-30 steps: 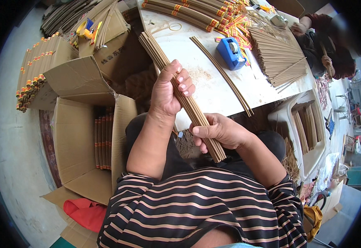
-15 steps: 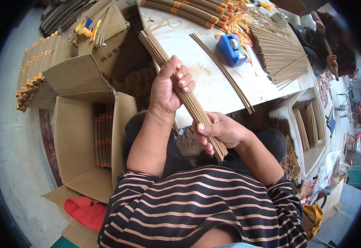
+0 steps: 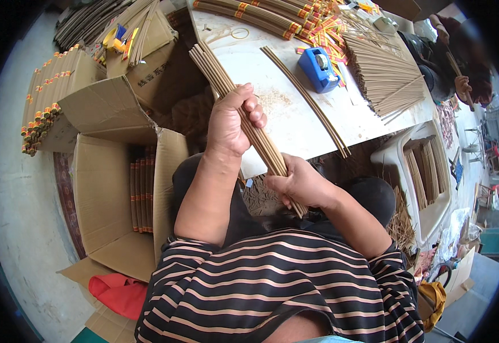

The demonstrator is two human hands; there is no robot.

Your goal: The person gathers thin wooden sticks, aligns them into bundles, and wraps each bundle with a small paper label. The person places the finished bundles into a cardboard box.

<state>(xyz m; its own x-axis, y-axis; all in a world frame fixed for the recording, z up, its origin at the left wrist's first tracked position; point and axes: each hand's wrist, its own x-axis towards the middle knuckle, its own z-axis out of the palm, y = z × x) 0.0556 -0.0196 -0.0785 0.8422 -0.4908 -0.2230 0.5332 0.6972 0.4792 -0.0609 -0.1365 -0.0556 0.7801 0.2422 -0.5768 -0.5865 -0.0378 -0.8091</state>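
Observation:
Slanting across my lap and the table's near edge is a bundle of brown incense sticks (image 3: 213, 70). My left hand (image 3: 231, 121) wraps round its upper part, thumb over the top. Lower down, my right hand (image 3: 301, 183) is closed on the same bundle near its bottom end, which pokes out below the fingers. A few loose incense sticks (image 3: 306, 103) lie on the white table (image 3: 243, 60) to the right of the bundle. Beyond them stands a blue tape dispenser (image 3: 319, 70).
An open cardboard box (image 3: 103, 194) at my left holds banded incense bundles (image 3: 142, 194). More banded bundles (image 3: 46, 103) are stacked on the far left. A fanned pile of sticks (image 3: 383, 74) covers the table's right side. A white tub (image 3: 432, 220) stands right; a co-worker's hand (image 3: 462, 87) shows beyond.
My right hand has turned, its back now facing up more, and its grip has shifted slightly on the bundle. The bundle's lower end has moved a little left.

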